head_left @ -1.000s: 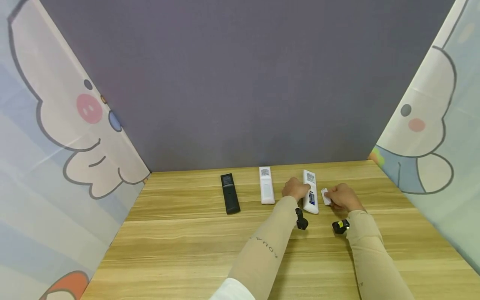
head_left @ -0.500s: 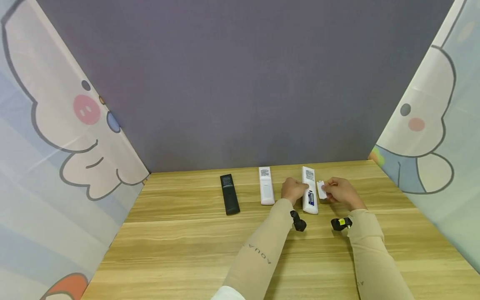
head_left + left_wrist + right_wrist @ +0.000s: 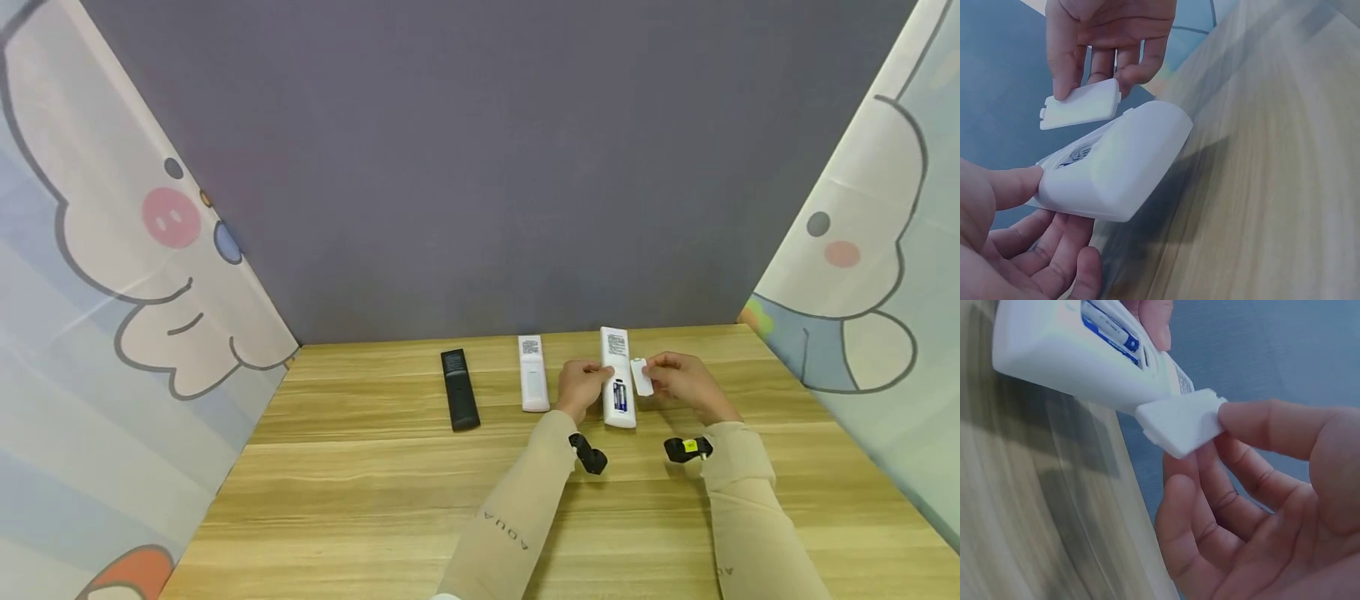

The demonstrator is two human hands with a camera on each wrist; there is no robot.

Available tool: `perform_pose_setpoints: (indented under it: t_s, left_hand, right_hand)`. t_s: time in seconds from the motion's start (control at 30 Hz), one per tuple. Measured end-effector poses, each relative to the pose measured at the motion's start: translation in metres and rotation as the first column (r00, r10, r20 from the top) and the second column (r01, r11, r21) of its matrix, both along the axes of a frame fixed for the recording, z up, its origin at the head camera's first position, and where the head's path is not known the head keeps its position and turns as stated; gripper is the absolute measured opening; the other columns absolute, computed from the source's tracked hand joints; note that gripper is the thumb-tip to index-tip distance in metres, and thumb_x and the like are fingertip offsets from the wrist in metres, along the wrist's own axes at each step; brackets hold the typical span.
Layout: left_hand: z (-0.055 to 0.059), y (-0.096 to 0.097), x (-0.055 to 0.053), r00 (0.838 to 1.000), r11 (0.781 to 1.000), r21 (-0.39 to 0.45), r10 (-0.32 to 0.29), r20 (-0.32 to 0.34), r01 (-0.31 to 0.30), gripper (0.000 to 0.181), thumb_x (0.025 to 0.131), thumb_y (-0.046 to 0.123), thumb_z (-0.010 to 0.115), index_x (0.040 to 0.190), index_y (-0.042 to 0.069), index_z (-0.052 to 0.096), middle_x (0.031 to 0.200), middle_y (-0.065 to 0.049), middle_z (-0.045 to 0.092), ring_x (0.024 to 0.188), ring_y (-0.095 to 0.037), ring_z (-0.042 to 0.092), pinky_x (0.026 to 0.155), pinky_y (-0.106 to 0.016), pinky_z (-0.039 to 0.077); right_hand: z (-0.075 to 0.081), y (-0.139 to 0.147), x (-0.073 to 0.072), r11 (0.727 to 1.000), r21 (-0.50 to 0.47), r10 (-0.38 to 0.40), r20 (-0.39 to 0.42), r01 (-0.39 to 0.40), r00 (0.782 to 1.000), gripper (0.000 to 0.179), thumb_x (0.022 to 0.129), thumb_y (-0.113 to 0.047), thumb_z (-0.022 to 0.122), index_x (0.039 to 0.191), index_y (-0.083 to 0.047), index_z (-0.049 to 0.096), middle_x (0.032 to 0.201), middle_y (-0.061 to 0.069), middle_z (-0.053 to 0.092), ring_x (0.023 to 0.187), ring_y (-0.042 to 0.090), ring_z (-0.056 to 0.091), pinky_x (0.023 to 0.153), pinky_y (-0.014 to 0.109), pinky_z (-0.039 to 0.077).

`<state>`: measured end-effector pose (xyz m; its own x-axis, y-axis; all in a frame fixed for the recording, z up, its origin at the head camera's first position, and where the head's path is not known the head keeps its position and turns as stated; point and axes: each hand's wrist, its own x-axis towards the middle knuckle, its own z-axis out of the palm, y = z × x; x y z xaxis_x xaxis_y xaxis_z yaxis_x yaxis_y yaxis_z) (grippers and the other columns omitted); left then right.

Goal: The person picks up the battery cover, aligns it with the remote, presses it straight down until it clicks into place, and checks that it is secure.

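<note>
The long white plastic remote control (image 3: 617, 379) lies back-up on the wooden table (image 3: 375, 500), its long axis running away from the person, its blue batteries (image 3: 619, 396) showing in the open bay at the near end. The left hand (image 3: 581, 387) grips its left edge, thumb curled onto the casing. Just right of the remote, not touching it, the right hand (image 3: 678, 381) pinches the small white battery cover (image 3: 642, 377), so the bay lies leftward of the cover.
</note>
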<state>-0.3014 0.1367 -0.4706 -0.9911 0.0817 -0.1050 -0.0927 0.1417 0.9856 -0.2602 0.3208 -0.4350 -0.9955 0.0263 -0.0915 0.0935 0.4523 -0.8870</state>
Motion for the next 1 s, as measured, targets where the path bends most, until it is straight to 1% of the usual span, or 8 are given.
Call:
perform_pose_setpoints:
  t_s: [0.2, 0.43, 0.67, 0.9, 1.0]
  left_hand:
    - [-0.005, -0.003, -0.002, 1.000, 0.998, 0.061, -0.005, -0.004, 0.005, 0.016, 0.093, 0.021, 0.077, 0.105, 0.011, 0.079, 0.092, 0.002, 0.071, 0.081, -0.013, 0.062, 0.073, -0.031, 0.052]
    - [-0.007, -0.005, -0.001, 1.000, 0.991, 0.129, -0.014, -0.006, 0.015, 0.015, 0.092, 0.018, 0.078, 0.103, 0.009, 0.079, 0.089, 0.001, 0.071, 0.078, -0.014, 0.063, 0.069, -0.028, 0.051]
    - [-0.004, -0.007, 0.001, 1.000, 0.991, 0.132, -0.006, -0.011, 0.008, 0.016, 0.092, 0.018, 0.078, 0.105, 0.008, 0.079, 0.088, 0.001, 0.070, 0.076, -0.009, 0.059, 0.068, -0.024, 0.050]
    - [0.000, -0.010, 0.003, 1.000, 0.990, 0.138, -0.024, -0.014, 0.026, 0.016, 0.092, 0.017, 0.077, 0.106, 0.008, 0.079, 0.088, 0.001, 0.069, 0.076, -0.010, 0.058, 0.068, -0.025, 0.048]
    - [0.000, -0.012, 0.004, 1.000, 0.991, 0.136, -0.018, -0.011, 0.019, 0.016, 0.092, 0.017, 0.077, 0.105, 0.008, 0.079, 0.087, 0.002, 0.069, 0.075, -0.009, 0.058, 0.067, -0.024, 0.048]
  right_hand:
    - [0.002, 0.002, 0.000, 1.000, -0.025, 0.006, -0.011, -0.007, 1.000, 0.035, 0.105, -0.025, 0.059, 0.120, 0.007, 0.061, 0.084, -0.005, 0.064, 0.075, 0.008, 0.060, 0.071, 0.032, 0.057]
    - [0.001, 0.007, -0.001, 0.997, -0.063, 0.038, -0.041, -0.041, 0.998, 0.030, 0.105, -0.021, 0.059, 0.116, 0.007, 0.060, 0.084, -0.003, 0.065, 0.075, 0.009, 0.060, 0.070, 0.031, 0.057]
    - [0.005, 0.005, 0.001, 0.991, -0.078, 0.102, -0.052, -0.105, 0.993, 0.027, 0.104, -0.019, 0.059, 0.114, 0.006, 0.059, 0.085, -0.003, 0.062, 0.075, 0.011, 0.060, 0.069, 0.031, 0.056]
    - [0.008, 0.004, 0.003, 0.984, -0.094, 0.146, -0.066, -0.151, 0.987, 0.026, 0.104, -0.016, 0.059, 0.112, 0.009, 0.058, 0.082, -0.004, 0.062, 0.074, 0.011, 0.059, 0.068, 0.028, 0.054]
    - [0.011, 0.004, 0.005, 0.980, -0.088, 0.170, -0.073, -0.176, 0.983, 0.027, 0.104, -0.016, 0.059, 0.111, 0.010, 0.057, 0.081, -0.003, 0.062, 0.074, 0.013, 0.060, 0.068, 0.027, 0.054]
